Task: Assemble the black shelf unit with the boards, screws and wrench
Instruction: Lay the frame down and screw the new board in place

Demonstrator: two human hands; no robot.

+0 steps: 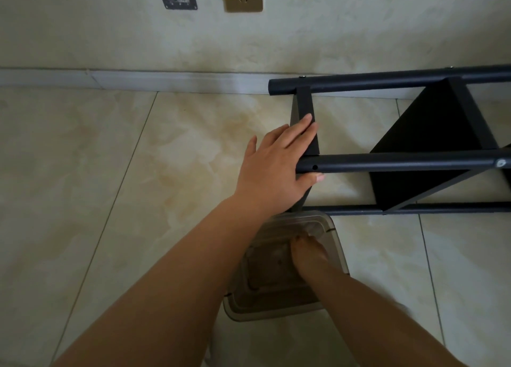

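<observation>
Three black poles (387,80) and two boards (304,123) visible. Left hand (276,167) gripping end board; right hand (309,252) inside one clear box (336,245), grip unclear.

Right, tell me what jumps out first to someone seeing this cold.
The black shelf unit lying on its side on the tiled floor by the wall, upper right. The left hand holds its end board near the middle pole. Below, the right hand reaches into a clear plastic box.
</observation>
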